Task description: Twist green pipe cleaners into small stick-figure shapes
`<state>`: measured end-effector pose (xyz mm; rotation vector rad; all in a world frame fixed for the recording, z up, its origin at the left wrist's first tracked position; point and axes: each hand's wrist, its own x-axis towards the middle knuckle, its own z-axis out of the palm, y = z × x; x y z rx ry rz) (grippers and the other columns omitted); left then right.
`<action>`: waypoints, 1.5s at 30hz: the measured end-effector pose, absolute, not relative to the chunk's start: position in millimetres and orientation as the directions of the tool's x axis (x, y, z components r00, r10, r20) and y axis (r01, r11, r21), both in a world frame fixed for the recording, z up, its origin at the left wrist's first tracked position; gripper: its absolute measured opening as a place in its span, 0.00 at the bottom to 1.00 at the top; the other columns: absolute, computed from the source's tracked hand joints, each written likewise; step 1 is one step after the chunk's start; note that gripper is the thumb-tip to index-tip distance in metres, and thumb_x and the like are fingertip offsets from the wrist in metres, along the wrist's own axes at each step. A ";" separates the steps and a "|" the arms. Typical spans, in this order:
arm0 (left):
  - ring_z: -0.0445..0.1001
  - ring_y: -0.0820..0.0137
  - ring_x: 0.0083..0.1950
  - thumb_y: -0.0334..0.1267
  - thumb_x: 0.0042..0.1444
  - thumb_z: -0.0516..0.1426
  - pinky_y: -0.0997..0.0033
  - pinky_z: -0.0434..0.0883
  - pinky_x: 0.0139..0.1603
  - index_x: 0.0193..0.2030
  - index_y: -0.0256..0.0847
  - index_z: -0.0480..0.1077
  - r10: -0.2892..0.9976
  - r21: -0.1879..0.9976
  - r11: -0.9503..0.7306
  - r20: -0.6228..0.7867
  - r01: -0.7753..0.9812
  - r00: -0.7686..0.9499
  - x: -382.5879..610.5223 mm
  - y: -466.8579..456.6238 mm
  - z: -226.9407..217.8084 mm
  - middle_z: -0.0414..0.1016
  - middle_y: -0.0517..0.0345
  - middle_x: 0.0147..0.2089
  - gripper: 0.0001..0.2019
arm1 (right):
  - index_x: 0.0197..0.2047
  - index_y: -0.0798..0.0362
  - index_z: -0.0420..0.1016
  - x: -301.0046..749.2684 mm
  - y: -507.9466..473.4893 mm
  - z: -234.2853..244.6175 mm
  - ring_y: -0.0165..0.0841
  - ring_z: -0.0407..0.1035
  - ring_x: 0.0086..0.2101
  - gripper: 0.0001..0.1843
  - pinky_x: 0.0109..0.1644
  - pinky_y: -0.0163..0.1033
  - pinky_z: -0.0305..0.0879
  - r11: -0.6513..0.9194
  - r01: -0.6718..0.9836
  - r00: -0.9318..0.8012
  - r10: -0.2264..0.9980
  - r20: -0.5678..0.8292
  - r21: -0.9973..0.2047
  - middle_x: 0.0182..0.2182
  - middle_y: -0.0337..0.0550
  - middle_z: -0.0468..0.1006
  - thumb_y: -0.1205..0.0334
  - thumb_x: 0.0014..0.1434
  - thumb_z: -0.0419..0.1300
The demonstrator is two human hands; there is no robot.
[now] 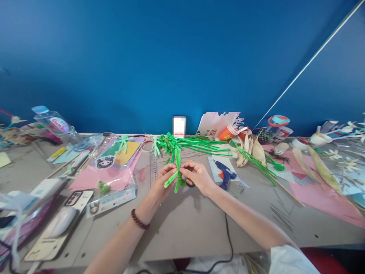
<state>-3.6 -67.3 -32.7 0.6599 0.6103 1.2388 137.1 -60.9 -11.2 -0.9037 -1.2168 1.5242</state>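
Note:
Both of my hands meet over the middle of the table around a green pipe-cleaner piece (178,171) with several fuzzy strands. My left hand (163,182) pinches it from the left, one thick strand pointing down past the fingers. From the right, the thumb and fingertips of my right hand (198,175) close on the same piece. Just behind lies a bundle of green pipe cleaners (202,144), its curled ends gathered near a tangled green clump (169,142). Part of a dark ring-shaped handle (189,183) shows behind my right fingers.
A blue glue gun (226,174) lies right of my hands, its cord hanging over the front edge. Left are a clear ruler (153,171), a plastic bag (110,167) over coloured paper, a phone (61,224) and a bottle (54,121). Orange cups (229,132) and dried husks (253,150) stand behind.

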 end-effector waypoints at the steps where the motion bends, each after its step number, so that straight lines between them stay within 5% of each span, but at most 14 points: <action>1: 0.69 0.74 0.30 0.36 0.41 0.66 0.76 0.63 0.31 0.29 0.39 0.72 0.974 0.744 0.191 -0.065 -0.641 0.215 -3.7 -66.8 -33.1 0.73 0.61 0.28 0.09 | 0.30 0.56 0.72 136.9 -60.9 -11.0 0.19 0.52 0.14 0.14 0.16 0.29 0.46 -0.073 -0.237 -0.275 0.961 -0.006 -0.969 0.19 0.33 0.65 0.55 0.45 0.66; 16: 0.67 0.77 0.26 0.34 0.32 0.69 0.80 0.61 0.28 0.28 0.40 0.73 0.975 0.727 0.199 -0.080 -0.657 0.206 -2.9 -64.0 -36.9 0.74 0.62 0.26 0.14 | 0.28 0.56 0.71 135.2 -61.2 -11.9 0.17 0.47 0.14 0.14 0.17 0.29 0.39 -0.163 -0.304 -0.284 0.956 -0.074 -0.939 0.17 0.30 0.62 0.55 0.43 0.67; 45: 0.70 0.76 0.28 0.32 0.36 0.66 0.78 0.66 0.30 0.31 0.41 0.70 0.976 0.711 0.211 -0.113 -0.671 0.187 3.9 -70.6 -35.4 0.72 0.64 0.27 0.13 | 0.27 0.56 0.70 132.7 -63.4 -12.6 0.18 0.48 0.14 0.16 0.16 0.29 0.39 -0.155 -0.304 -0.240 0.967 -0.082 -0.940 0.15 0.30 0.61 0.53 0.41 0.67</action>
